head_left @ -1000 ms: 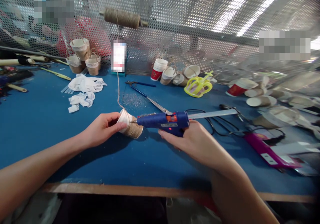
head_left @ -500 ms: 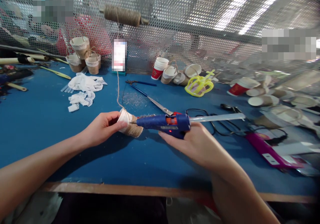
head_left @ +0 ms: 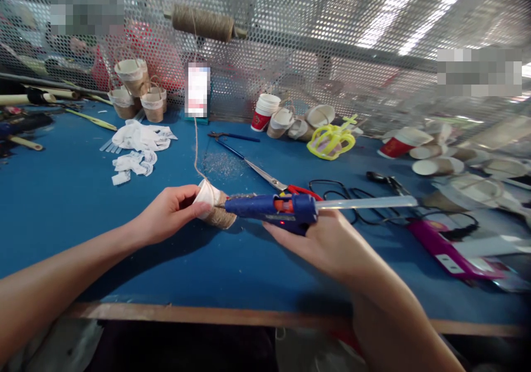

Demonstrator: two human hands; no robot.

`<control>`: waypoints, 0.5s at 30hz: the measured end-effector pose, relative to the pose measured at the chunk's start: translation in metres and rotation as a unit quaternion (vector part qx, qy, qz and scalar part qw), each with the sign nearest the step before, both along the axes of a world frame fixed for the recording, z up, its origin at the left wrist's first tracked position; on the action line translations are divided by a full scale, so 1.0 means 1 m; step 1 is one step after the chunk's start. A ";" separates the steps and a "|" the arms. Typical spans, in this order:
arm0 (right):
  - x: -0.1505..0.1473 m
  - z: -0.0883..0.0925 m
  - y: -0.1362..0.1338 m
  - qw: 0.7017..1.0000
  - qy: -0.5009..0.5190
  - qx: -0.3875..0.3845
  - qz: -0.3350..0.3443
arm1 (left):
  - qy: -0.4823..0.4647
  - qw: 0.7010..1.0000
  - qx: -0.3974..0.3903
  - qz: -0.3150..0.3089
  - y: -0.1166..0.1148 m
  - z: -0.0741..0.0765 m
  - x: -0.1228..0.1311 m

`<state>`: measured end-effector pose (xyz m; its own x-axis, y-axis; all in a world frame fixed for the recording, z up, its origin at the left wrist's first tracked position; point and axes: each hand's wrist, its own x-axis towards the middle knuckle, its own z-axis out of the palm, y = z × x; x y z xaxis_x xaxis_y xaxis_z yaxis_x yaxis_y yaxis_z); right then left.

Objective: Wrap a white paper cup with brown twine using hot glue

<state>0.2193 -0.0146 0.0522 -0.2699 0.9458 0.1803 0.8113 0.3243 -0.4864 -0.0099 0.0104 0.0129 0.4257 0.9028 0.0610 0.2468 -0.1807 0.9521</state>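
Note:
My left hand [head_left: 170, 213] grips a small paper cup [head_left: 212, 208] lying on its side on the blue table, its lower part wound with brown twine. A strand of twine [head_left: 195, 140] runs from the cup up to a spool [head_left: 203, 22] on the mesh wall. My right hand [head_left: 327, 242] holds a blue glue gun [head_left: 274, 209] level, its nozzle touching the cup's wrapped side. A clear glue stick [head_left: 367, 202] juts from the gun's back.
Scissors [head_left: 265, 177] lie behind the gun. White paper scraps [head_left: 139, 145] sit to the left, finished twine cups [head_left: 135, 90] at the back left, loose cups [head_left: 290, 123] and a yellow crown [head_left: 331, 140] at the back. A purple tool [head_left: 446, 250] and black cord [head_left: 365, 195] lie right. A person sits behind the mesh.
The glue gun has tilted slightly, its back end with the glue stick swinging a little to the right. The left hand and cup have stayed in place.

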 end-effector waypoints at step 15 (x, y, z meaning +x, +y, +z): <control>-0.001 0.010 0.001 1.000 0.011 0.000 0.010 | -0.011 1.000 -0.011 -0.010 0.000 0.000 -0.001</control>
<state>0.2186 -0.0135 0.0618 -0.2850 0.9402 0.1862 0.7936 0.3405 -0.5043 -0.0107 0.0105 0.0134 0.4430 0.8951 0.0505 0.2213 -0.1637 0.9614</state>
